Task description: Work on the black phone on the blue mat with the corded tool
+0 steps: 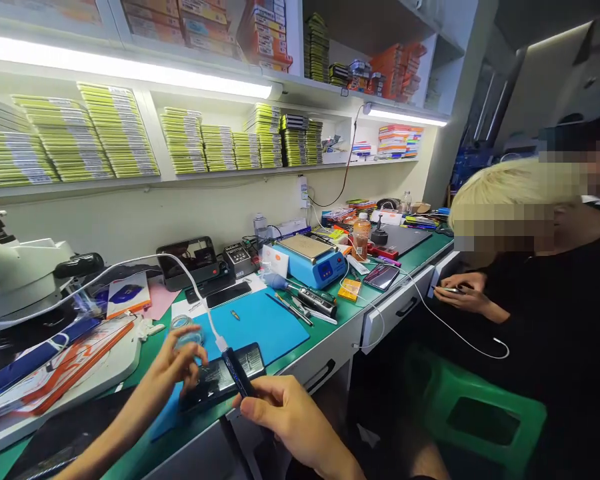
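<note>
My right hand (285,417) grips a dark phone (237,373) on edge, with a white cable (200,297) plugged into its top end. My left hand (177,365) is curled, its fingertips pinching something small that I cannot make out, just above an opened phone (220,381) lying flat with its insides showing. Both are over the blue work mat (265,323) at the front edge of the green bench (340,320). A clear roll of tape (183,327) lies just behind my left hand.
A white microscope (20,273) stands at the left. Behind the mat are a blue heating plate (313,260), tools (310,301), a black phone (229,293) and an orange bottle (361,237). A person (540,280) sits at the right holding a phone. A green stool (475,410) stands below.
</note>
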